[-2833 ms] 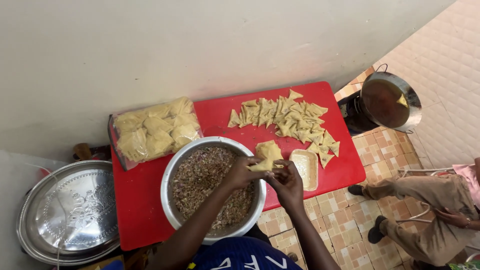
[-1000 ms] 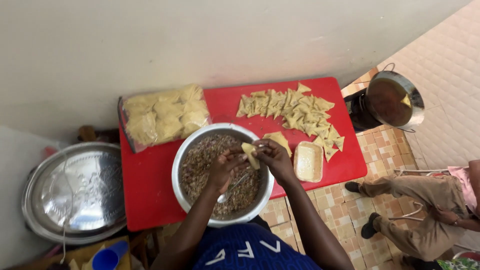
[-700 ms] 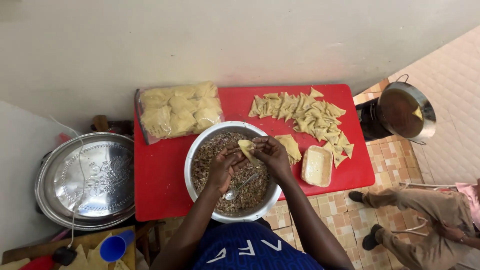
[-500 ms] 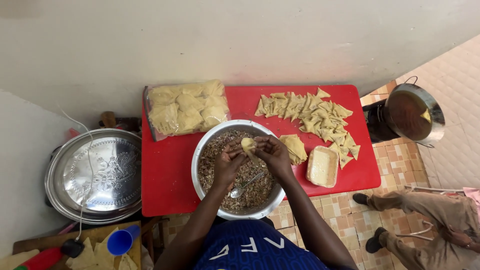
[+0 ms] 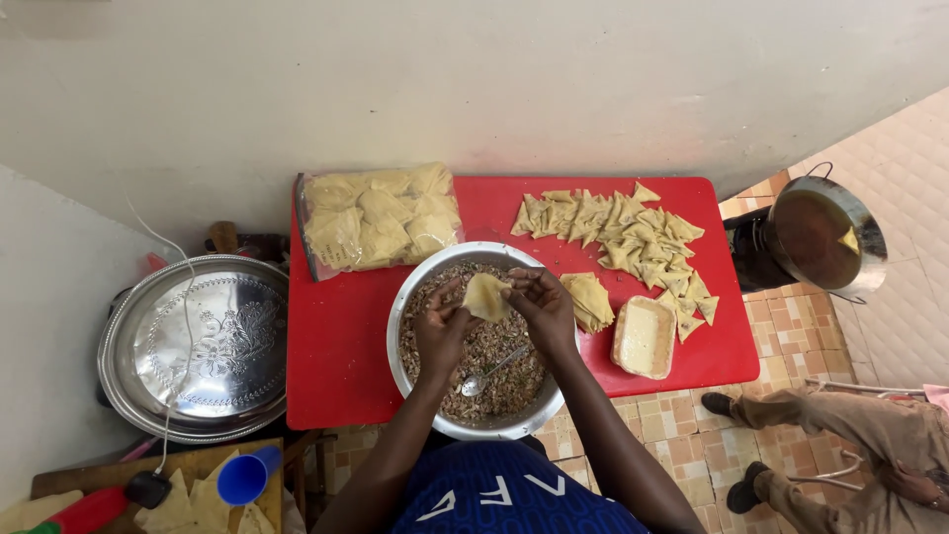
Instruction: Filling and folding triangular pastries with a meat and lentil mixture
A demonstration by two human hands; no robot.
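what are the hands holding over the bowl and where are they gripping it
Both hands hold one folded pastry sheet above the metal bowl: the left hand pinches its left edge, the right hand its right edge.

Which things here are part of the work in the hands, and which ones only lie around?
In use:
left hand
right hand
pastry sheet
bowl of filling
spoon
stack of sheets
folded triangles

Lying about:
silver platter
blue cup
pot
bag of pastries
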